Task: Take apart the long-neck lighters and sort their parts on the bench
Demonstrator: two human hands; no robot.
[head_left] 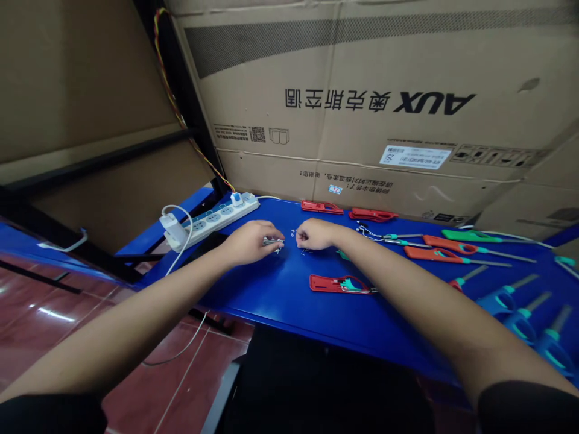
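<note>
Left hand [249, 242] is closed, pinching a small metal part [273, 242] at the fingertips. The part sits over the blue bench [280, 313], long axis roughly sideways, free end toward the right hand [315, 234], which is nearer that end. Right hand is curled, fingers bunched, just beside it; can't tell if it holds anything. Part looks thin and shiny. Tiny metal bits [293, 232] lie between the hands.

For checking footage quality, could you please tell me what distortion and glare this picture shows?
In the head view, the wide lens stretches the left forearm and bows the blue bench; glare streaks the red tile floor; small metal parts by the left hand and right hand look unsharp.
</note>
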